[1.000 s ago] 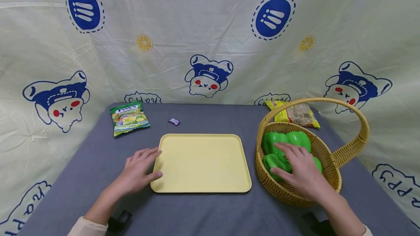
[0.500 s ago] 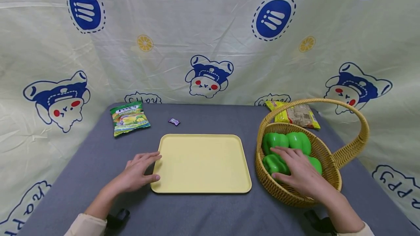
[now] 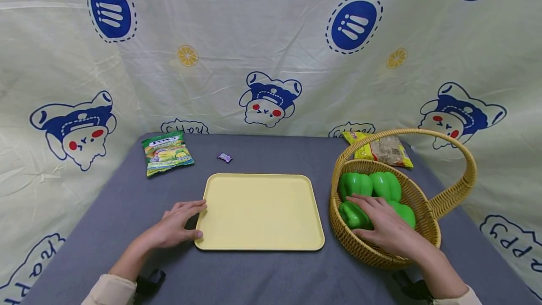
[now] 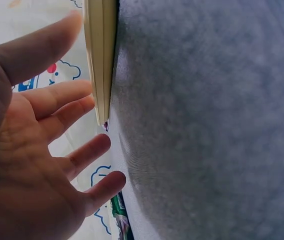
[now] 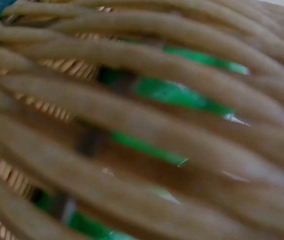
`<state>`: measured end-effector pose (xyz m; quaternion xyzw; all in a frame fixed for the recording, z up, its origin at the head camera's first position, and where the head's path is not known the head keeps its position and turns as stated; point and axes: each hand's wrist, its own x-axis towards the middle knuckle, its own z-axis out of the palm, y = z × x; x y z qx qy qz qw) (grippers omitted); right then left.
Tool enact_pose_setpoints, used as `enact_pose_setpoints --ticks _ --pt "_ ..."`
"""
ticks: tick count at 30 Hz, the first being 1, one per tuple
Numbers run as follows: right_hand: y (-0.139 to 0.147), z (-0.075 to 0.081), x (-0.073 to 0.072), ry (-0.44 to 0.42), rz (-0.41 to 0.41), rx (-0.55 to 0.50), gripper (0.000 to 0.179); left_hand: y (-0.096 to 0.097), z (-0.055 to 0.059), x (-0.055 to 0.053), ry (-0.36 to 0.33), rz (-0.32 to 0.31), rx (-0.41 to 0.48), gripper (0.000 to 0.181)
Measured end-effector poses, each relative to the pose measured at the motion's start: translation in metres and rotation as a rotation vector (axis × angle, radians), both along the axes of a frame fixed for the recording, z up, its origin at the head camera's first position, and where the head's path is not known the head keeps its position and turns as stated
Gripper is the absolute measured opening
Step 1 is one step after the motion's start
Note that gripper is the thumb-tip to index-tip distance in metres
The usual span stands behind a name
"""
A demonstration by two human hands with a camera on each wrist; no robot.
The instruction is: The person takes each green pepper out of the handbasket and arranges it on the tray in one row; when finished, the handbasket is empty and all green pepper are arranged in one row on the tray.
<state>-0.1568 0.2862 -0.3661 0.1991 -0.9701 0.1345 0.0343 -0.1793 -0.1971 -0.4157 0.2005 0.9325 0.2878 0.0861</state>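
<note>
The cream rectangular tray (image 3: 260, 211) lies flat on the table. At its left edge is my left hand (image 3: 175, 226), thumb and fingers spread and fairly straight, fingertips right at the rim. The left wrist view shows the tray edge (image 4: 101, 65) beside that thumb and fingers. On the right, a wicker basket (image 3: 351, 246) with a tall looped handle holds several glossy green bell peppers (image 3: 355, 185). My right hand (image 3: 387, 227) reaches inside it, fingers and thumb around the front-left bell pepper (image 3: 354, 215). In the right wrist view the basket's weave (image 5: 147, 115) hides this hand.
A green snack bag (image 3: 167, 153) lies at the back left, with a small purple wrapped piece (image 3: 225, 157) right of it. Behind the basket rests a yellow bag (image 3: 387, 149). The basket handle (image 3: 455, 187) arches to the right. A printed curtain (image 3: 271, 36) hangs behind the grey table.
My right hand has lowered a little, its fingers coming down around the front-left bell pepper. My left hand has slid slightly nearer along the tray's left edge.
</note>
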Motion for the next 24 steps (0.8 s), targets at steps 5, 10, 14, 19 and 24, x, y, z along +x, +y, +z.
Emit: enact_pose_setpoints --ticks 5,10,14,19,24 --pt "0.001 -0.003 0.0004 -0.017 0.015 -0.002 0.065 -0.0024 -0.0005 -0.0002 -0.005 -0.013 0.008 0.067" --pt "0.0011 -0.0035 -0.0002 -0.029 0.008 -0.006 0.065 -0.0027 0.0009 0.0 -0.016 -0.014 0.004 0.068" --pt "0.0012 -0.0042 -0.0012 -0.032 0.002 -0.003 0.066 -0.0018 0.0019 -0.0001 -0.027 -0.016 -0.007 0.068" --pt "0.0017 -0.0058 -0.0033 -0.032 -0.006 0.01 0.066 -0.0012 0.0034 0.0009 -0.04 -0.006 -0.016 0.07" --pt "0.0029 -0.0073 -0.0045 -0.032 -0.013 0.024 0.068 -0.0005 0.0036 0.0015 -0.035 0.0 -0.023 0.07"
